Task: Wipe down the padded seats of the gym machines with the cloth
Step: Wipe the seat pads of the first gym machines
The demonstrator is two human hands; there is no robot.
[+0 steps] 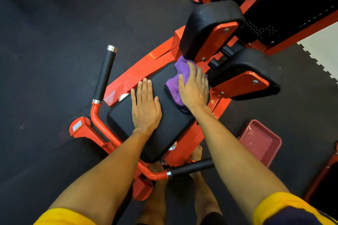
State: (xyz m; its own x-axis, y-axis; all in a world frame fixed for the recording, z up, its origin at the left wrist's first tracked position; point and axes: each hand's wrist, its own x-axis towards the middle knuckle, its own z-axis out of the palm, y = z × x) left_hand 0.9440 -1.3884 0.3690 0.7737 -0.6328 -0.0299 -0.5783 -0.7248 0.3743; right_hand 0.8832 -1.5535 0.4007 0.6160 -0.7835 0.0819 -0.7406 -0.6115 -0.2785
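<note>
Spreading under an orange machine frame (139, 71) is dark rubber floor (45, 23). On the black padded seat (172, 120) the left hand (146, 107) lies flat and bare. Beside it, apart, the right hand (194, 89) presses the bunched purple cloth (178, 71) with straight fingers at the far edge, its length running away from the person.

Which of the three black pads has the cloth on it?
The flat seat pad nearest the person: the right hand presses the purple cloth onto its far end, left hand flat beside it. The two orange-backed pads beyond carry no hand.
</note>
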